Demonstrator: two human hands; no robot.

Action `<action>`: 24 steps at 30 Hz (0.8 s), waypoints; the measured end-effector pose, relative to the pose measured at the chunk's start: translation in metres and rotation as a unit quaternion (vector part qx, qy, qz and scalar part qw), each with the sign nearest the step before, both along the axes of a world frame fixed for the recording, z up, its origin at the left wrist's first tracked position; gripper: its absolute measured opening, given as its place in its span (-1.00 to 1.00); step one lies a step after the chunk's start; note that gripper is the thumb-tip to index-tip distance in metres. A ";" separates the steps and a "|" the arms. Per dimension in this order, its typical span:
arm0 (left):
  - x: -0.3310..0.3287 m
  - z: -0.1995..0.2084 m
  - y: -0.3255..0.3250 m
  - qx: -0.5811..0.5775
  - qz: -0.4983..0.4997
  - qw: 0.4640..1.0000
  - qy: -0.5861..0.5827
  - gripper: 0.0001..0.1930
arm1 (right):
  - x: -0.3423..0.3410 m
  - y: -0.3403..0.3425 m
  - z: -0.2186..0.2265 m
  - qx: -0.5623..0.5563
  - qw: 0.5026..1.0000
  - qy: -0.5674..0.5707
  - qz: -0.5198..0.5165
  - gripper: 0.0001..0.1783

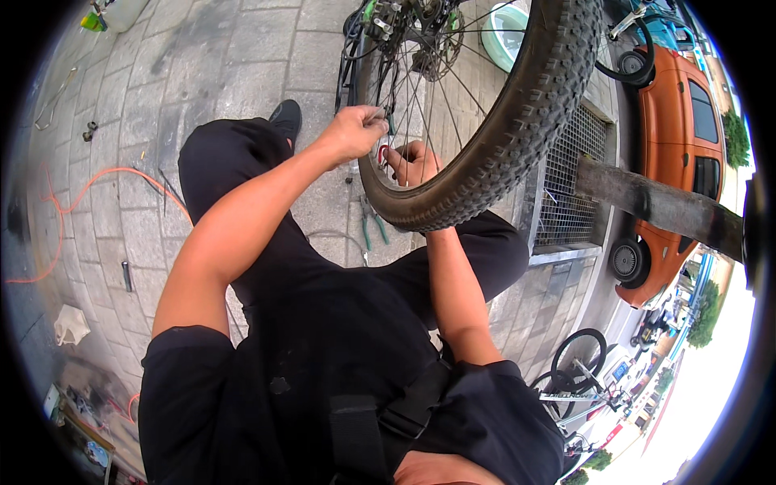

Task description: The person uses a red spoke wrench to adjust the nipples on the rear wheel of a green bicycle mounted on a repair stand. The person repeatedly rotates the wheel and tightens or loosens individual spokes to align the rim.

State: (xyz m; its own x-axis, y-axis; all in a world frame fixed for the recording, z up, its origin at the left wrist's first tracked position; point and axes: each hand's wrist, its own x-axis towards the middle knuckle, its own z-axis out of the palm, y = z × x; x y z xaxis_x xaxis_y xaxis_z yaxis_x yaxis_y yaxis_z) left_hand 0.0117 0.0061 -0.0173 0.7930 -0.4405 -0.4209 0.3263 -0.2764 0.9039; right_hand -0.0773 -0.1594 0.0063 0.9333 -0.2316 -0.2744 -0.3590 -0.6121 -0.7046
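A bicycle wheel with a knobby black tyre (529,133) stands in front of me, its spokes (453,97) running up to a hub and brake disc. My left hand (356,131) is at the near-left side of the rim, thumb and fingers pinched together by the spokes; what lies between them is too small to make out. My right forearm passes behind the tyre. Beside the rim, my right hand (414,164) has its fingers curled round a small red spoke wrench (383,153) against the spokes. Part of this hand is hidden by the wheel.
Green-handled pliers (374,225) lie on the paving below the wheel. An orange hose (105,174) curves across the ground at left. A pale green basin (503,40) sits behind the wheel. A metal grating (570,182), a post (647,198) and an orange car (679,153) are at right.
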 end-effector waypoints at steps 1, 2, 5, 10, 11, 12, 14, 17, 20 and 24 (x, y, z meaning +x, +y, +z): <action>0.000 0.000 0.000 -0.002 -0.002 1.000 -0.007 -0.52 | 0.001 -0.002 0.003 -0.021 0.999 0.023 0.010 -0.62; 0.000 0.000 0.001 -0.004 -0.004 1.000 -0.014 -0.52 | 0.002 -0.003 0.004 -0.043 0.998 0.047 0.020 -0.60; 0.001 -0.014 -0.002 -0.013 -0.006 1.000 -0.027 -0.52 | -0.006 -0.022 -0.047 0.174 0.985 0.011 -0.009 -0.50; -0.001 -0.020 0.000 -0.021 0.009 0.999 -0.038 -0.58 | -0.012 -0.023 -0.057 0.407 0.909 0.064 -0.057 -0.50; -0.002 -0.021 0.004 0.018 -0.007 0.998 -0.059 -0.60 | -0.010 -0.029 -0.068 0.448 0.886 0.093 -0.073 -0.54; -0.002 -0.012 0.005 0.055 -0.030 0.995 -0.081 -0.62 | -0.011 -0.032 -0.077 0.481 0.866 0.100 -0.089 -0.59; -0.006 -0.003 0.011 0.071 -0.072 0.990 -0.099 -0.65 | -0.016 -0.033 -0.088 0.539 0.829 0.099 -0.108 -0.68; -0.013 -0.030 0.009 -0.054 -0.106 0.989 -0.087 -0.67 | -0.014 -0.045 -0.107 0.565 0.812 0.103 -0.101 -0.79; -0.012 -0.035 0.012 -0.106 -0.229 0.966 0.045 -0.68 | -0.018 -0.041 -0.090 0.558 0.824 0.098 -0.014 -0.74; -0.005 -0.025 0.008 -0.150 -0.236 0.956 0.088 -0.71 | -0.005 -0.058 -0.148 0.596 0.795 0.097 0.056 -0.68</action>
State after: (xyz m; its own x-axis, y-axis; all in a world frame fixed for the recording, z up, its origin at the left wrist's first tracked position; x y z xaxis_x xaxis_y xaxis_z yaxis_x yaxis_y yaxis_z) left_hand 0.0064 0.0140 -0.0418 0.4046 -0.8539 -0.3273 0.3835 -0.1665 0.9084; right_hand -0.0826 -0.2171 -0.1414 0.8428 0.3828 -0.3784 -0.5224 0.4122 -0.7465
